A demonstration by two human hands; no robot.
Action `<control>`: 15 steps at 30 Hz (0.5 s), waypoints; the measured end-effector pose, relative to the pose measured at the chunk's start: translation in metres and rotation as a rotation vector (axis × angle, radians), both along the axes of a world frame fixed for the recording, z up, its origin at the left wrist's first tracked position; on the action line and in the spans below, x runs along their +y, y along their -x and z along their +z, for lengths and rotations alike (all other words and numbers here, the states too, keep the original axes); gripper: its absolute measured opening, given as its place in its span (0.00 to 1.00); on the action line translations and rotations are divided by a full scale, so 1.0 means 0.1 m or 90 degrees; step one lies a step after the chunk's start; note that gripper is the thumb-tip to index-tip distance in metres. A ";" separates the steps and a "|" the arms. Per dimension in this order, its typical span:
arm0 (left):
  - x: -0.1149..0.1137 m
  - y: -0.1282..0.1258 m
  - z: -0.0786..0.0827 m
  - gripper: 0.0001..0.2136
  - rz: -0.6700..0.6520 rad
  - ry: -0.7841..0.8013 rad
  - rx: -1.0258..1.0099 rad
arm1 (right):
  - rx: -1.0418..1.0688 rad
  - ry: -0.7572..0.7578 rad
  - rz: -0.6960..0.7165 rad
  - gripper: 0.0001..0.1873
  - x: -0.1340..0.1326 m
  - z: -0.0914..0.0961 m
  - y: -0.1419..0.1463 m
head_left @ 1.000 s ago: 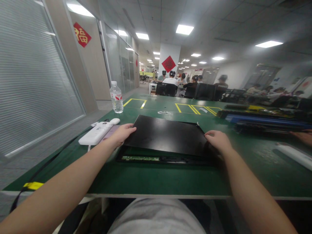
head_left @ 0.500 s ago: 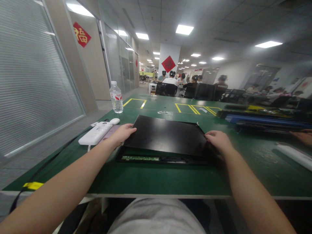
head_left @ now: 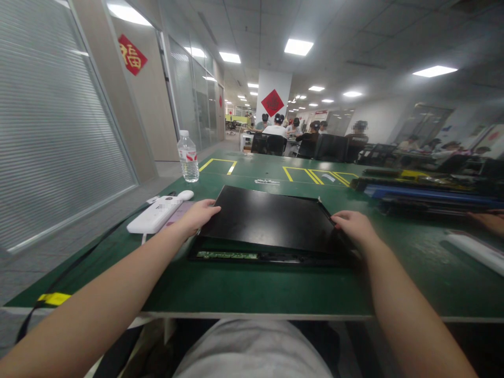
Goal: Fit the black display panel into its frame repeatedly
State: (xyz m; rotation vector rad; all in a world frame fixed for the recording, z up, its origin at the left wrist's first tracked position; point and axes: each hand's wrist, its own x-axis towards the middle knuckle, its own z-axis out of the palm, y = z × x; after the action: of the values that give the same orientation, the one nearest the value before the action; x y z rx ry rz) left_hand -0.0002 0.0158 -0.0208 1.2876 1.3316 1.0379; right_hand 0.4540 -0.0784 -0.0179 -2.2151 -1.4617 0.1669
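A flat black display panel (head_left: 268, 215) lies slightly askew over a black frame (head_left: 307, 258) on the green table. My left hand (head_left: 202, 214) is closed on the panel's left edge, thumb on top and fingers hidden beneath. On the opposite side, my right hand (head_left: 354, 226) pinches the right edge near the frame's border. Along the near side, a gap between panel and frame bares a green circuit board strip (head_left: 227, 255).
Left of the panel lie a white power bank-like box (head_left: 155, 214) with a cable and a purplish flat item. A water bottle (head_left: 189, 157) stands behind. Blurred dark and blue parts (head_left: 425, 194) and another person's hand (head_left: 488, 220) are at right, near a white bar (head_left: 476, 252).
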 end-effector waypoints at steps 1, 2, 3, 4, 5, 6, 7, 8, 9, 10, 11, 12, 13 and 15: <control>0.00 0.00 0.00 0.22 -0.003 0.004 -0.001 | 0.000 0.000 0.003 0.15 0.00 0.01 0.00; 0.01 0.00 0.00 0.22 -0.004 0.007 0.000 | 0.001 0.000 0.005 0.15 -0.01 0.01 0.01; 0.01 0.00 -0.01 0.22 -0.003 0.007 0.001 | 0.003 -0.001 0.007 0.15 -0.01 0.01 0.01; 0.01 0.00 -0.01 0.22 -0.001 0.006 0.004 | 0.004 -0.003 0.009 0.15 -0.01 0.01 0.01; 0.01 0.00 -0.01 0.22 0.001 0.004 0.008 | 0.004 -0.005 0.009 0.15 -0.01 0.01 0.01; 0.01 0.00 -0.01 0.22 0.001 0.003 0.011 | 0.004 -0.007 0.011 0.15 -0.01 0.01 0.00; 0.02 0.00 -0.01 0.21 -0.001 0.003 0.013 | 0.004 -0.009 0.013 0.15 -0.01 0.01 0.00; 0.01 0.00 -0.01 0.20 -0.004 0.004 0.014 | 0.005 -0.010 0.015 0.15 -0.01 0.01 -0.01; 0.01 0.00 -0.01 0.19 -0.006 0.006 0.013 | 0.007 -0.014 0.018 0.15 -0.01 0.00 -0.01; 0.01 0.00 -0.01 0.18 -0.007 0.008 0.011 | 0.012 -0.017 0.021 0.15 -0.01 0.00 -0.01; 0.01 -0.01 0.00 0.17 -0.008 0.011 0.008 | 0.018 -0.021 0.022 0.15 -0.01 -0.01 -0.02; 0.00 -0.01 0.00 0.17 -0.008 0.013 0.005 | 0.025 -0.024 0.020 0.15 -0.01 -0.01 -0.02; 0.00 -0.01 0.01 0.17 -0.008 0.015 0.002 | 0.032 -0.026 0.016 0.15 -0.01 -0.02 -0.02; 0.00 -0.01 0.01 0.17 -0.008 0.018 0.000 | 0.043 -0.029 0.011 0.15 -0.01 -0.02 -0.03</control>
State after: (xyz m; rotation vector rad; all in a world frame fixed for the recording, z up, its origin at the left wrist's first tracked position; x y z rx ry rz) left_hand 0.0010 0.0156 -0.0194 1.2738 1.3327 1.0077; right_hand 0.4566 -0.0798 -0.0199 -2.1410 -1.4344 0.2103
